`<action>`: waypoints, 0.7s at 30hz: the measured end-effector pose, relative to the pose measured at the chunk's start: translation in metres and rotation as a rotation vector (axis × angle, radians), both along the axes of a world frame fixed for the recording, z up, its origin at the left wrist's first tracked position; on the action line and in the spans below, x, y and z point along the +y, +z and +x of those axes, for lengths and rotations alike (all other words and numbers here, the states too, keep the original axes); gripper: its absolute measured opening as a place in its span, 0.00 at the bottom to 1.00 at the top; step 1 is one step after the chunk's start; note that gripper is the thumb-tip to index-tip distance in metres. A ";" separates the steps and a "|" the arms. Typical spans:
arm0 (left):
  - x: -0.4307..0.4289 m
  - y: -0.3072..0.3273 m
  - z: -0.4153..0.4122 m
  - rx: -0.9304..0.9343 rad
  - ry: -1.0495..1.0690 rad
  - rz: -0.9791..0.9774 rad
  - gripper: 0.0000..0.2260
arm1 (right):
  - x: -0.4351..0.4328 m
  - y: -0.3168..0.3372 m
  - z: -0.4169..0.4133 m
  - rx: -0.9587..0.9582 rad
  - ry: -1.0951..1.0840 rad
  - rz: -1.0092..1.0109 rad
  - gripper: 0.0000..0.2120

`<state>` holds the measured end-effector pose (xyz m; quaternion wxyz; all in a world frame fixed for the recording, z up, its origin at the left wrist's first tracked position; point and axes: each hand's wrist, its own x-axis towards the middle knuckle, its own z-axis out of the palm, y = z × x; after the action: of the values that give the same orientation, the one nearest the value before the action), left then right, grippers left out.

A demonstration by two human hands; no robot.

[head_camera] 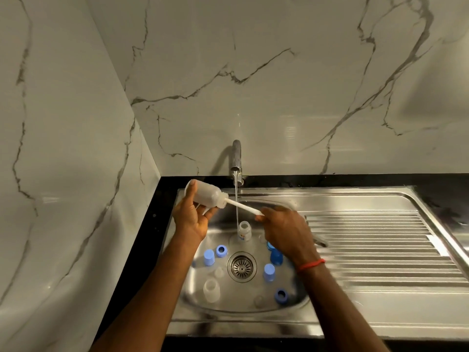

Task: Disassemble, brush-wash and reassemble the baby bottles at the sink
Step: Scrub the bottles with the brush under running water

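Note:
My left hand grips a clear baby bottle tilted on its side above the sink's left rim, mouth pointing right. My right hand grips the white handle of a bottle brush whose head is inside that bottle. Water runs from the tap onto a second clear bottle standing upright in the basin. A third clear bottle stands at the basin's front left. Blue caps and blue collar rings lie around the drain.
The steel sink basin has a ribbed draining board to its right. A darker blue part sits partly behind my right wrist. Clear teats lie in the basin. Marble walls close in at the back and left.

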<state>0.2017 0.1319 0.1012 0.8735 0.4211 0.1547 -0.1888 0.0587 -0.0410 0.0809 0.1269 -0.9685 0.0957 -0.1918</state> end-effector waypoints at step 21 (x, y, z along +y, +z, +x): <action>0.013 0.002 0.008 -0.237 -0.363 -0.323 0.47 | -0.003 0.031 0.002 0.337 0.183 1.010 0.18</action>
<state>0.2096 0.1445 0.1032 0.8933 0.3162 -0.0590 -0.3139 0.0608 -0.0445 0.1120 0.5757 -0.8088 0.1101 0.0480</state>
